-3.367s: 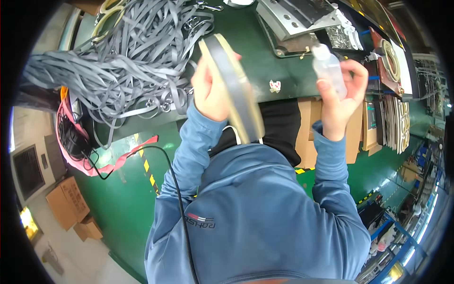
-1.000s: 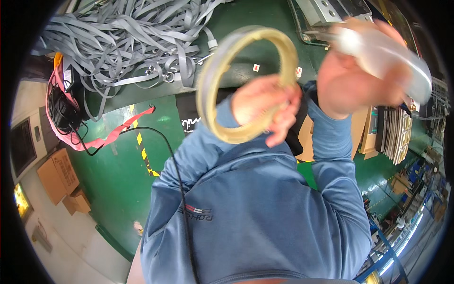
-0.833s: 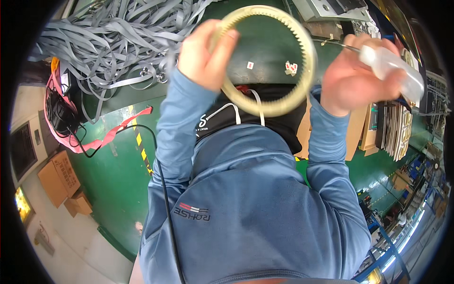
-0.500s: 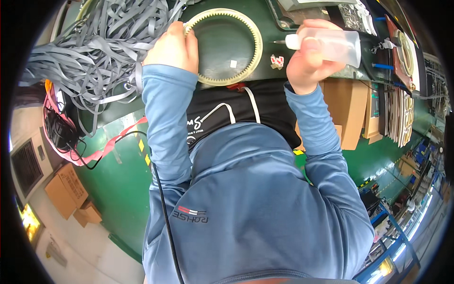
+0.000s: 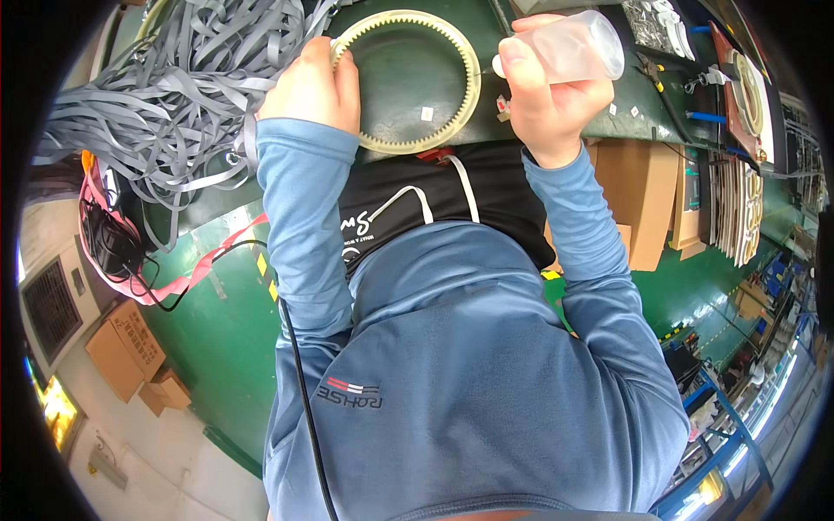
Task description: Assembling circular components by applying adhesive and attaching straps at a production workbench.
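A cream-coloured ring gear (image 5: 473, 82) with teeth along its inside lies on the dark green bench (image 5: 391, 69). On its left rim rests my left hand (image 5: 314, 91), fingers closed together over the edge. My right hand (image 5: 547, 108) grips a translucent squeeze bottle (image 5: 582, 48), tilted with its white cap (image 5: 498, 66) toward the ring's right side. The thin tip reaches near the rim; whether it touches the teeth cannot be made out. A small white square (image 5: 426, 114) sits inside the ring. Red-and-white scraps (image 5: 503, 106) are partly hidden behind my right hand.
Grey straps (image 5: 191, 95) heap up on the left of the bench. Pliers (image 5: 656, 78) with yellow-and-black handles lie at the right, near a bag of white parts (image 5: 656, 26). Cardboard boxes (image 5: 625, 191) stand below the right bench edge. A pink bag (image 5: 165, 286) hangs at the left.
My right hand has moved left and slightly away with the bottle, bringing its tip to the ring's right rim. The ring and my left hand have shifted slightly left.
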The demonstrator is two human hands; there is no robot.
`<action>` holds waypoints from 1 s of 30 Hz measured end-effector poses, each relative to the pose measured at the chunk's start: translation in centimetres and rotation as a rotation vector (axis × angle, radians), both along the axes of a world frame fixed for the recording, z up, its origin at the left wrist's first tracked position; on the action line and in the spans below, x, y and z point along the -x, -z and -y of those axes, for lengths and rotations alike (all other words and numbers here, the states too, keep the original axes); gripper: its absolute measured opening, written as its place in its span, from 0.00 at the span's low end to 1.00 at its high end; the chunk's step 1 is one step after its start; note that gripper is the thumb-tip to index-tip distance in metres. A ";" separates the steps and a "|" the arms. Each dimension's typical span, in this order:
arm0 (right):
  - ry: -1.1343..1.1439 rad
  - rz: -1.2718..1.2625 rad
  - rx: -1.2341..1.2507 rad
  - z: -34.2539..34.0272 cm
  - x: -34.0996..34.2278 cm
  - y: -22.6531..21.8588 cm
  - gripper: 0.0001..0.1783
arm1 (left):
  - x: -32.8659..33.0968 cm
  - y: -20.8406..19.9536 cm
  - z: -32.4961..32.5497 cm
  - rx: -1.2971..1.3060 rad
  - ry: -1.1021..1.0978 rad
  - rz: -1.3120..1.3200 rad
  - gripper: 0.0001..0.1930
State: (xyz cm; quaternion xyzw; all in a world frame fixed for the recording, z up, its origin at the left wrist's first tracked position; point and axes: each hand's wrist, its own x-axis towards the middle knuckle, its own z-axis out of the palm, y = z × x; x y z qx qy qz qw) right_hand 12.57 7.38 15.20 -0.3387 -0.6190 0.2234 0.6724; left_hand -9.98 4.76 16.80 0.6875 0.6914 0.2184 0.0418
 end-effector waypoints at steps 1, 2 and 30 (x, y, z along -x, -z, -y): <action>-0.005 0.014 -0.013 0.1 0.1 0.0 0.08 | 0.0 0.0 0.0 -0.006 0.003 0.000 0.13; -0.010 0.028 -0.025 0.2 0.1 0.0 0.08 | 0.0 0.1 0.0 -0.010 0.004 0.000 0.13; -0.012 0.078 -0.049 -0.4 -0.5 0.4 0.09 | 0.0 0.2 0.1 -0.020 0.003 0.011 0.13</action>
